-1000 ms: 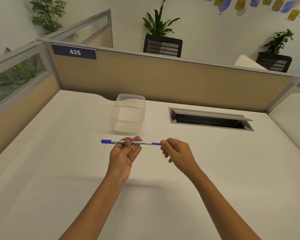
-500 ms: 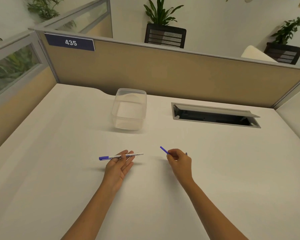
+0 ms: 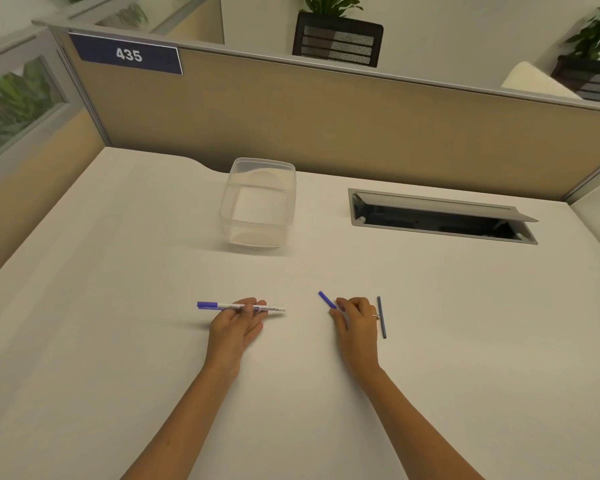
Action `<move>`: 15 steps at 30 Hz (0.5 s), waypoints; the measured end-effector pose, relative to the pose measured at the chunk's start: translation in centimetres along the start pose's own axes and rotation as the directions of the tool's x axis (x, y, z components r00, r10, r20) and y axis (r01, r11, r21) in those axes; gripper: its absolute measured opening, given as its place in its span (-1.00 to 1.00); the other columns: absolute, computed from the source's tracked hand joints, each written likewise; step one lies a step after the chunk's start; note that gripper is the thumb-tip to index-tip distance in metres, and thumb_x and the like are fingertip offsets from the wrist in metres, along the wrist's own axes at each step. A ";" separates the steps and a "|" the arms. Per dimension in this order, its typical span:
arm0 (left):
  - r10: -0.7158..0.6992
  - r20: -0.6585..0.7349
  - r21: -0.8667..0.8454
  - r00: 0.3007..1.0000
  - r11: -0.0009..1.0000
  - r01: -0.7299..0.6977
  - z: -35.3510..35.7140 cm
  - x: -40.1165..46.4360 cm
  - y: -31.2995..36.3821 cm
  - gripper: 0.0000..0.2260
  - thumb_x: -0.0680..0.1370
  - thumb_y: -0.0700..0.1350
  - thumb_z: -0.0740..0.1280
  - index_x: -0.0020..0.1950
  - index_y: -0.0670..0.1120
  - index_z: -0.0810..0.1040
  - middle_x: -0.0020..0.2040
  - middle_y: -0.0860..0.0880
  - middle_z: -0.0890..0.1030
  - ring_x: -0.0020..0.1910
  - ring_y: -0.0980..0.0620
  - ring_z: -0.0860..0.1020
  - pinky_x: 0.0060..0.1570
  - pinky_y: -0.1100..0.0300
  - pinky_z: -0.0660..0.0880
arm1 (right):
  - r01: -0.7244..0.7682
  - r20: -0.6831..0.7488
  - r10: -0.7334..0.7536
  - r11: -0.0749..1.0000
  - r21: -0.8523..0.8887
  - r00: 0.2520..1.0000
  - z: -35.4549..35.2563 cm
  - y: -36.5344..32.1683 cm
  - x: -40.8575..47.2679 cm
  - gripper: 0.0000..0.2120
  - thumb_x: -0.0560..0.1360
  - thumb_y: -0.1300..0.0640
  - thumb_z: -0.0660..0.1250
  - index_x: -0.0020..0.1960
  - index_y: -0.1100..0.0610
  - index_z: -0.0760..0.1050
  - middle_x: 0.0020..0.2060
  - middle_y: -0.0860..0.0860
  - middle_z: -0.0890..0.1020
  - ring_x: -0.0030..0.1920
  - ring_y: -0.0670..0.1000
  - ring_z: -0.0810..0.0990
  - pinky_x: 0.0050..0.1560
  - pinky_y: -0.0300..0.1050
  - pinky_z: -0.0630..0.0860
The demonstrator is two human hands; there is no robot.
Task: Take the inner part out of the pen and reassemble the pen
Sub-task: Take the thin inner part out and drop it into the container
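Note:
The white pen body (image 3: 269, 309), with a blue cap (image 3: 207, 305) on its left end, lies level at the table surface. My left hand (image 3: 238, 322) has its fingers closed over the middle of it. My right hand (image 3: 355, 322) pinches a short blue end piece (image 3: 326, 299) that points up and to the left. Just right of that hand, a thin dark blue inner rod (image 3: 381, 317) lies on the white table (image 3: 465, 341), apart from the pen body.
A clear plastic container (image 3: 258, 202) stands beyond the hands at centre. A cable slot with an open grey flap (image 3: 440, 216) is at the back right. Beige partition walls (image 3: 326, 123) close the desk at the back and the left.
One second ago both hands held the whole pen. The blue end piece has since come off in my right hand, and the inner rod now lies on the table beside it.

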State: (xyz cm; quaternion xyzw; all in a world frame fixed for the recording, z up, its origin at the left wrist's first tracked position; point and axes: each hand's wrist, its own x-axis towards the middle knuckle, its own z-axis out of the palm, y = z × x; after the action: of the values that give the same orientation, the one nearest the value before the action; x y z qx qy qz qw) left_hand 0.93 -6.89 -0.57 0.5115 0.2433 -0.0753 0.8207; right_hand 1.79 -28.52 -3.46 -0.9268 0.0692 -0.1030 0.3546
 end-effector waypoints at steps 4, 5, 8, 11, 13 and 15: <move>0.280 -0.019 0.253 0.960 0.930 -0.266 1.7 -0.1 1.7 -0.94 0.53 -0.10 0.35 -0.08 -0.02 0.62 -0.09 -0.04 0.70 -0.05 0.04 0.67 0.03 0.16 0.56 | -0.003 -0.006 0.003 1.000 0.007 1.000 0.2 0.2 0.0 -0.82 0.50 0.21 0.34 0.09 0.21 0.55 -0.02 0.10 0.50 -0.05 0.03 0.43 -0.05 -0.23 0.29; 0.375 0.030 0.380 0.927 0.853 -0.357 2.1 -0.1 2.2 -0.93 0.52 -0.08 0.35 -0.12 0.04 0.62 -0.12 -0.01 0.70 -0.10 0.11 0.67 -0.01 0.22 0.55 | -0.001 -0.009 0.001 1.000 0.008 1.000 0.2 0.2 0.0 -0.83 0.50 0.21 0.33 0.08 0.21 0.55 -0.01 0.10 0.50 -0.06 0.01 0.41 -0.05 -0.22 0.29; 0.579 0.230 0.632 0.782 0.522 -0.573 3.0 -0.1 3.2 -0.91 0.53 -0.07 0.33 -0.16 0.04 0.59 -0.18 0.09 0.66 -0.24 0.25 0.60 -0.22 0.35 0.48 | 0.000 -0.011 0.000 1.000 0.008 1.000 0.2 0.2 0.1 -0.84 0.50 0.20 0.33 0.07 0.20 0.55 -0.01 0.10 0.51 -0.07 -0.02 0.39 -0.06 -0.22 0.30; 0.681 0.390 0.687 0.620 0.233 -0.688 3.6 0.1 3.1 -0.87 0.57 -0.10 0.26 -0.10 -0.10 0.55 -0.21 0.09 0.61 -0.30 0.13 0.56 -0.31 0.24 0.47 | 0.015 -0.014 -0.015 1.000 0.004 1.000 0.4 0.3 0.1 -0.84 0.50 0.20 0.33 0.06 0.20 0.55 -0.01 0.09 0.51 -0.04 0.05 0.45 -0.06 -0.21 0.33; 0.691 0.399 0.665 0.602 0.234 -0.710 3.7 0.1 2.9 -0.84 0.59 -0.10 0.18 -0.05 -0.13 0.50 -0.19 0.05 0.60 -0.28 0.09 0.54 -0.28 0.25 0.46 | 0.021 -0.019 -0.021 1.000 -0.008 1.000 0.4 0.4 0.1 -0.85 0.50 0.20 0.33 0.06 0.20 0.56 -0.01 0.09 0.52 -0.05 0.03 0.44 -0.07 -0.23 0.31; 0.667 0.402 0.665 0.627 0.257 -0.701 3.6 0.3 2.5 -0.81 0.60 -0.08 0.12 -0.01 -0.13 0.48 -0.17 -0.01 0.63 -0.24 0.07 0.56 -0.21 0.20 0.50 | 0.027 -0.025 -0.027 0.999 -0.022 0.999 0.5 0.5 0.2 -0.85 0.50 0.20 0.33 0.05 0.21 0.56 -0.01 0.09 0.52 -0.05 0.03 0.44 -0.07 -0.23 0.30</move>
State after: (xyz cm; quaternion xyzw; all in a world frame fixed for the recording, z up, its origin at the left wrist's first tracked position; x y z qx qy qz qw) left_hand 3.26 -8.86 2.58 0.8620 -0.0764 0.1797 0.4677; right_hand 2.04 -28.59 -4.09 -0.9300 0.0623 -0.1187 0.3424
